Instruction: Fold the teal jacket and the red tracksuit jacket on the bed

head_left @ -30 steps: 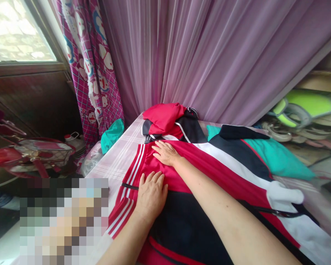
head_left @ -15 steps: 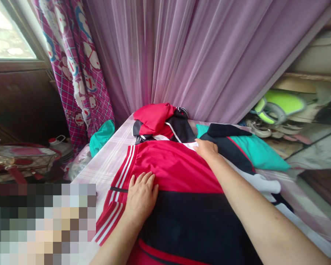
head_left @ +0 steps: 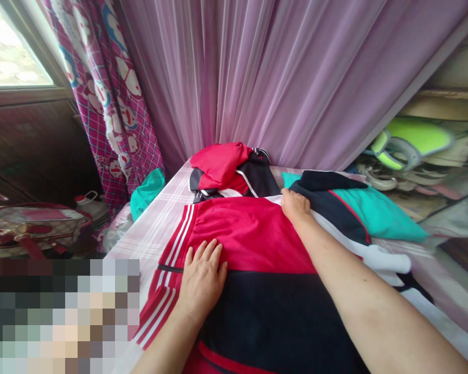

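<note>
A red and black tracksuit jacket (head_left: 273, 306) with white-striped red edging lies spread over the table in front of me. On its left part, where red meets black, my left hand (head_left: 203, 272) rests flat with fingers stretched out. My right hand (head_left: 296, 205) is at the far right corner of the jacket, its fingers curled over the edge and closed on the cloth; the fingertips are partly hidden. Just beyond the far edge sits a bunched red and black garment (head_left: 222, 163).
A teal and black garment (head_left: 386, 210) with white parts lies to the right on the checked cloth (head_left: 156, 218). A teal bundle (head_left: 150, 192) is at the left edge. Purple curtains (head_left: 296, 78) hang behind. Shoes (head_left: 378, 176) fill a rack at right; a handbag (head_left: 35, 228) stands left.
The view has shifted slightly. Both hands keep nearly the same places on the jacket, and the right fingers look a little more curled at its edge.
</note>
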`<state>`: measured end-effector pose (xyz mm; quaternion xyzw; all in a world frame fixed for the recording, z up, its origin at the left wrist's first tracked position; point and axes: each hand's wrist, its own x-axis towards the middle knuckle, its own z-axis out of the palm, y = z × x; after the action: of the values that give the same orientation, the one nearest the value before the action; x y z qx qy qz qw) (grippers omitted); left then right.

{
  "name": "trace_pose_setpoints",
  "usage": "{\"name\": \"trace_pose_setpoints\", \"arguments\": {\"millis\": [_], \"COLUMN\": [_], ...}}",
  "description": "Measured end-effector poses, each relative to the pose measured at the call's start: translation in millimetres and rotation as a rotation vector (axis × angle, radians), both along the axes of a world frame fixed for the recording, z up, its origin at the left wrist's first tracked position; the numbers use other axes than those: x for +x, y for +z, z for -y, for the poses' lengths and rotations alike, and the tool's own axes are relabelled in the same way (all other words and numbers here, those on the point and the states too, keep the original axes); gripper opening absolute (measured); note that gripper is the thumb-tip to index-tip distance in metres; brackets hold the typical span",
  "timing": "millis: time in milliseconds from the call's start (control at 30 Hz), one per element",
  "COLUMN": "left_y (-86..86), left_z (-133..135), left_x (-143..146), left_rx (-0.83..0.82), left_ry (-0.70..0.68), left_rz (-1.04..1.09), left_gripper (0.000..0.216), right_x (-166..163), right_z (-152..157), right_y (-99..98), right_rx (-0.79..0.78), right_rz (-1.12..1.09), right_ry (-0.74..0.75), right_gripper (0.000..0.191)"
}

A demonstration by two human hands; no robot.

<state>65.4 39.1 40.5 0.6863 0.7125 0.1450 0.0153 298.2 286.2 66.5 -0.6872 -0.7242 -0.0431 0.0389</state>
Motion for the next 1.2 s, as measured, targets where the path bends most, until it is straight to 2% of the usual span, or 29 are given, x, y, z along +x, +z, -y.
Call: {"name": "trace_pose_setpoints", "arguments": {"millis": [167,300,367,467,600,733,867,1033,1200], "left_y": [0.4,0.5,1.1,2.3,3.4,4.3,4.1,1.8,0.2], "left_z": [0.6,0.5,0.1,-0.3,0.6,1.6,2.0,2.1,0.8], "left_x": [0.1,-0.4,-0.8,-1.0,0.0,1.4,1.1,0.1,-0.3], "left_rx": [-0.003,0.002,0.005,0.000,0.009,-0.002,-0.018,-0.008,-0.033], "left_ry": [-0.004,-0.015,-0.018,-0.016,-0.008,-0.009,-0.006,-0.014,-0.009], "left_rz": [0.002,0.010,0.016,0.026,0.041,0.064,0.087,0.054,0.047], "left_gripper": [0.044,0.042,0.041,0.040,0.038,0.038,0.039,0.038,0.041], "right_x": [-2.2,4.0,10.2,17.3,17.3,21.5,30.7,38.0,61.6], "right_z": [21.5,51.9,61.6,64.1,65.6,82.2,93.5,107.1,147.7], "right_y": [-5.0,-19.3,-32.0,-45.3,-47.7,-56.8,-68.1,-59.7,-58.9], "right_rx": [0.103,0.167,0.148,0.093,0.094,0.212,0.170,0.230,0.261], "right_rz": [-0.053,-0.095,-0.067,0.008,0.007,-0.035,-0.024,-0.094,-0.115], "right_ry": [0.076,0.405,0.505,0.433,0.351,0.370,0.374,0.364,0.394], "right_gripper": [0.043,0.044,0.046,0.051,0.052,0.053,0.054,0.053,0.053]}}
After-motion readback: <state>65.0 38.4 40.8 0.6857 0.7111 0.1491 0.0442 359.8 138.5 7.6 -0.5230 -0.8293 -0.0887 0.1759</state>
